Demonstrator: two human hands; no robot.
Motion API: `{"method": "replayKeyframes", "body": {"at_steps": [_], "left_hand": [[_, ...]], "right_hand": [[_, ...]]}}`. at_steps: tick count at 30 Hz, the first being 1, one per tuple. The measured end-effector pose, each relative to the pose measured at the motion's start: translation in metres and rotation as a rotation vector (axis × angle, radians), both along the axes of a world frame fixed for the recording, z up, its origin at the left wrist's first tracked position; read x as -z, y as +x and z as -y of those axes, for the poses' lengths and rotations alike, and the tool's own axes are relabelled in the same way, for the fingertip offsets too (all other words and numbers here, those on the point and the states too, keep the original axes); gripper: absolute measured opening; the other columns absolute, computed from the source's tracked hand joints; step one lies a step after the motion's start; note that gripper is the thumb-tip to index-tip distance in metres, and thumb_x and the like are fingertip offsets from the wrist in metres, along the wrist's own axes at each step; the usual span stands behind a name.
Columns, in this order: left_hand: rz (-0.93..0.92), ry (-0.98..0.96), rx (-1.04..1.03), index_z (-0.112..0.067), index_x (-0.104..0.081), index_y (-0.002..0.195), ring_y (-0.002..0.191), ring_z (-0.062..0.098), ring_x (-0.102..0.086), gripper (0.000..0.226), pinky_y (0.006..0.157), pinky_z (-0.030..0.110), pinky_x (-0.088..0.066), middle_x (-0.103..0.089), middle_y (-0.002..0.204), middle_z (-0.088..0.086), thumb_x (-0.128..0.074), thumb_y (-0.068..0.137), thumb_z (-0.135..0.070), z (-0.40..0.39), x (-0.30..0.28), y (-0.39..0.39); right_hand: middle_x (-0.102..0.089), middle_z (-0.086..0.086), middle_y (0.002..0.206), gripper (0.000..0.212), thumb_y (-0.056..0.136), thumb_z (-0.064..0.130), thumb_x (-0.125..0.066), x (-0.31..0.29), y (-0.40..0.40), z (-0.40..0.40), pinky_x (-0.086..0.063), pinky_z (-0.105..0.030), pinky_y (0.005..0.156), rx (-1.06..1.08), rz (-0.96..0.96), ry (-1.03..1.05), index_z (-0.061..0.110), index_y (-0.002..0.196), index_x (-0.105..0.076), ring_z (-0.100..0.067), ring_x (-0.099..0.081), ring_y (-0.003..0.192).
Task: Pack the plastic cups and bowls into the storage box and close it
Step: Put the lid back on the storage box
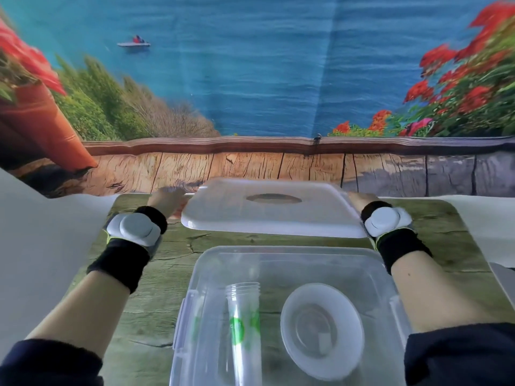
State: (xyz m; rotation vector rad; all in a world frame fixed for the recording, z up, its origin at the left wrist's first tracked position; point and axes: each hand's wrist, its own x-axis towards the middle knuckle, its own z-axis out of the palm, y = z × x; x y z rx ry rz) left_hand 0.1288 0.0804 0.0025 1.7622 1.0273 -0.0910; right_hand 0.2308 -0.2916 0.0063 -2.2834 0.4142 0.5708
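A clear storage box (211, 263) stands open near me on the wood-print mat. Inside it a stack of clear plastic cups (242, 316) with green marks lies on its side at the left, and white plastic bowls (323, 330) sit nested at the right. Beyond the box, a translucent white lid (267, 215) is held level above the mat. My left hand (167, 201) grips its left edge and my right hand (359, 199) grips its right edge; the fingers of both are mostly hidden by the lid.
The mat (156, 274) lies on a white table (41, 246). A printed seaside backdrop (264, 79) hangs right behind the table. Latch clips (184, 321) hang on the box's left and right sides.
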Motion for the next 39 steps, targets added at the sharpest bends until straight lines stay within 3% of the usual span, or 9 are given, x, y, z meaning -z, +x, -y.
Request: {"method": "replayKeyframes", "body": {"at_steps": [2, 5, 9, 13, 15, 20, 23, 28, 39], "left_hand": [[0.084, 0.058, 0.017, 0.003, -0.063, 0.098, 0.079, 0.027, -0.06, 0.033, 0.079, 0.038, -0.053, -0.067, 0.089, 0.016, -0.045, 0.091, -0.025, 0.004, -0.012, -0.015], [0.162, 0.121, 0.056, -0.013, -0.064, 0.074, 0.074, 0.024, -0.062, 0.026, 0.079, 0.035, -0.053, -0.067, 0.076, 0.007, -0.047, 0.089, -0.024, 0.02, -0.018, -0.053], [0.093, 0.186, 0.03, -0.005, -0.067, 0.068, 0.072, 0.027, -0.065, 0.039, 0.083, 0.043, -0.055, -0.07, 0.075, 0.013, -0.046, 0.077, -0.038, 0.035, 0.005, -0.098], [0.04, 0.193, 0.002, -0.001, -0.069, 0.084, 0.041, 0.011, -0.063, 0.036, 0.047, 0.021, -0.054, -0.066, 0.068, 0.017, -0.04, 0.086, -0.021, 0.043, 0.021, -0.129], [-0.007, 0.224, 0.066, -0.006, -0.067, 0.089, 0.031, 0.008, -0.057, 0.035, 0.043, 0.021, -0.051, -0.062, 0.061, 0.014, -0.036, 0.089, -0.021, 0.048, 0.027, -0.137], [-0.079, 0.363, 0.237, -0.006, -0.062, 0.07, 0.075, 0.036, -0.066, 0.049, 0.079, 0.041, -0.053, -0.068, 0.076, 0.024, -0.033, 0.093, -0.038, 0.057, 0.038, -0.15], [-0.103, 0.557, 0.329, -0.006, -0.057, 0.059, 0.074, 0.038, -0.058, 0.057, 0.07, 0.036, -0.045, -0.065, 0.078, 0.026, -0.03, 0.093, -0.043, 0.064, 0.04, -0.158], [-0.177, 0.712, 0.43, -0.011, -0.047, 0.049, 0.07, 0.036, -0.052, 0.06, 0.067, 0.034, -0.04, -0.058, 0.072, 0.02, -0.028, 0.093, -0.048, 0.07, 0.036, -0.162], [-0.339, 0.735, 0.532, -0.004, -0.051, 0.057, 0.071, 0.031, -0.052, 0.063, 0.066, 0.033, -0.038, -0.055, 0.066, 0.014, -0.028, 0.091, -0.052, 0.071, 0.037, -0.144]], "right_hand": [[-0.053, -0.011, 0.072, 0.061, 0.08, 0.066, -0.04, -0.004, -0.01, 0.007, -0.035, -0.03, 0.063, 0.038, 0.027, 0.045, 0.008, 0.087, -0.057, -0.023, -0.049, 0.063], [-0.055, -0.013, 0.088, 0.064, 0.084, 0.067, -0.034, -0.001, -0.041, 0.026, -0.037, -0.031, 0.066, 0.121, 0.063, 0.055, 0.008, 0.091, -0.057, -0.025, -0.052, 0.071], [-0.052, -0.016, 0.074, 0.062, 0.091, 0.05, -0.043, 0.021, -0.087, 0.041, -0.034, -0.032, 0.06, 0.241, 0.223, 0.084, -0.007, 0.071, -0.057, -0.027, -0.047, 0.07], [-0.039, -0.009, 0.056, 0.056, 0.091, 0.039, -0.047, 0.044, -0.12, 0.049, -0.026, -0.031, 0.051, 0.246, 0.285, 0.023, 0.011, 0.045, -0.032, -0.025, -0.04, 0.061], [-0.03, -0.005, 0.05, 0.055, 0.092, 0.03, -0.048, 0.05, -0.132, 0.056, -0.021, -0.03, 0.049, 0.215, 0.381, -0.013, 0.013, 0.044, -0.028, -0.023, -0.036, 0.058], [-0.024, -0.007, 0.055, 0.048, 0.093, 0.022, -0.048, 0.043, -0.16, 0.067, -0.015, -0.03, 0.048, 0.171, 0.467, 0.026, 0.008, 0.051, -0.027, -0.02, -0.018, 0.049], [-0.026, -0.006, 0.054, 0.045, 0.093, 0.025, -0.045, 0.048, -0.18, 0.075, -0.016, -0.027, 0.051, 0.169, 0.461, 0.05, 0.009, 0.054, -0.03, -0.02, -0.023, 0.05], [-0.051, -0.016, 0.085, 0.038, 0.098, 0.03, -0.039, 0.053, -0.193, 0.086, -0.029, -0.029, 0.068, 0.225, 0.353, -0.058, -0.004, 0.088, -0.053, -0.026, -0.046, 0.079], [-0.053, -0.028, 0.118, 0.066, 0.092, 0.051, -0.036, 0.056, -0.165, 0.071, -0.044, -0.042, 0.082, 0.158, 0.249, -0.349, -0.01, 0.114, -0.05, -0.041, -0.054, 0.106]]}}
